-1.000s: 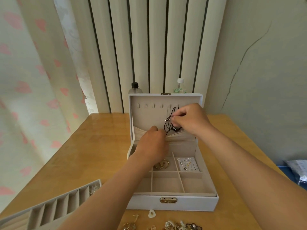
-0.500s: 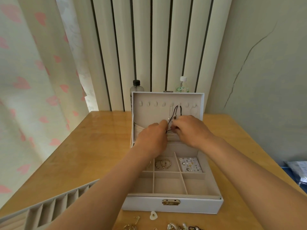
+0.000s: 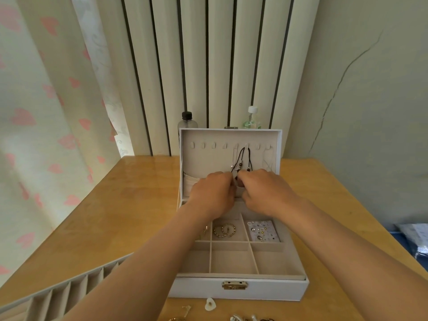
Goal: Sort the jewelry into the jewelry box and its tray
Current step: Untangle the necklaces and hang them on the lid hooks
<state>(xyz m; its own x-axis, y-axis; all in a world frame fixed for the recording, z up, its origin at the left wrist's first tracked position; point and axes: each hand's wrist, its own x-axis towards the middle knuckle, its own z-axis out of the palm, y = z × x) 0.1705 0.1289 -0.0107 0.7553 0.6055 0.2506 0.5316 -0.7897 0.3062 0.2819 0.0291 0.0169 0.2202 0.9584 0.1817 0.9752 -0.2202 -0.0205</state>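
Black cord necklace (image 3: 243, 158) hangs from a lid hook (image 3: 247, 145), just above the fingers (image 3: 243, 176); its lower end drops between both sets of fingertips. Right hand (image 3: 266, 193) pinches it. Left hand (image 3: 213, 195) is curled and touching it; cannot tell if it grips.

One wide-angle view from a head-worn camera, facing forward and down. The open jewelry box (image 3: 266, 291) sits close, lower centre of the frame, on the counter (image 3: 129, 205); the panelled wall (image 3: 220, 66) fills the upper half.
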